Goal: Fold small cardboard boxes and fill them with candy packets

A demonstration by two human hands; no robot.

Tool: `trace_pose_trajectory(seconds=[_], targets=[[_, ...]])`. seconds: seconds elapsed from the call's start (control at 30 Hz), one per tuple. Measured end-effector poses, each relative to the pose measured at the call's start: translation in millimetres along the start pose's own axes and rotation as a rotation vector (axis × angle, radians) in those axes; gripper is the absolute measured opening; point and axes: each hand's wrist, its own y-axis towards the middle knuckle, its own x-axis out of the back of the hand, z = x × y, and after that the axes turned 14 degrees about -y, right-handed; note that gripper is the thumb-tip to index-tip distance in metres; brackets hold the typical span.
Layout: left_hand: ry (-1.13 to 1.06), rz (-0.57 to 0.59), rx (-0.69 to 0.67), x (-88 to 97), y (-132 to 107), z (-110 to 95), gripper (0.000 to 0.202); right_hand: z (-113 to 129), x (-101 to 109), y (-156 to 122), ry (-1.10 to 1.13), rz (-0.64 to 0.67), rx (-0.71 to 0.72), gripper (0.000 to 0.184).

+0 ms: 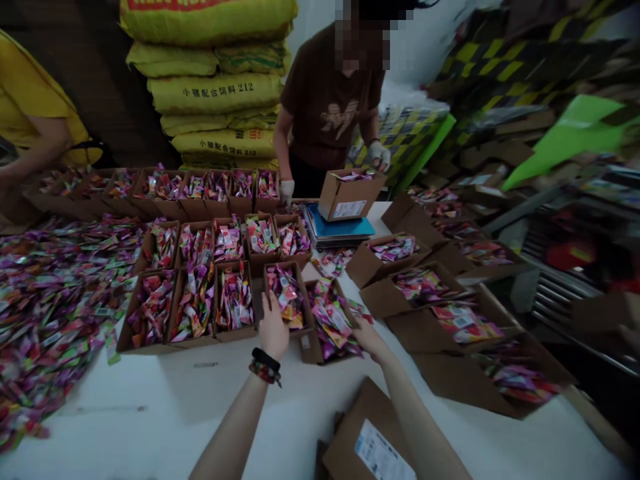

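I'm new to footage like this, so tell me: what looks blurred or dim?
Head view: metal rack and green sheet smeared at far right; head view: left hand and right hand clearer, lettering on yellow sacks readable; head view: dull light, soft shadow on the white table, dark upper-left corner.

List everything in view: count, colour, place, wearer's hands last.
Loose packets: many, multicoloured, table's left
Filled boxes: many, brown, centre, back, right
Platform: one, blue top, far side
Raised box: one, brown, at Platform
Labelled box: one, brown, near edge
Table: one, white, centre
Sacks: one stack, yellow, back
Sheets: two, green, right rear
Rack: one, grey, right
Person: one, brown shirt, opposite
Another person: one, yellow shirt, left
Bracelets: two, dark, lower centre
Left hand: one, bare, at left of middle box
Right hand: one, bare, at right of neighbouring box
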Motion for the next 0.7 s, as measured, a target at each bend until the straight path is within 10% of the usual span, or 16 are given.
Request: trace_pose_trajectory(seconds=[0.23,0.33,0.47,0.57,0.7], targets=[[0.092,-0.216,-0.407,4.6,-6.8,15.7,0.06,47.7,-13.9,46.7,0.195,-0.099,0.027,0.036],[0.037,-0.219,-0.581,-1.5,-32.4,19.5,0.053,3.4,21.1,15.6,0.106,-0.399,-0.083,0.053],[-0.104,-0.06,-0.774,-33.1,-61.7,-2.6,0.049,-108.8,79.7,-64.0,-0.39,-0.852,-0.573,0.068],[-0.097,0.101,-0.837,-71.3,-66.5,-35.1,0.046,-164.7,85.0,-118.2,-0.468,-0.779,-0.568,0.053],[0.186,0.162,-0.678,-107.5,-45.4,-68.0,0.046,-141.2,38.3,-135.6,-0.405,-0.503,-0.186,0.041]])
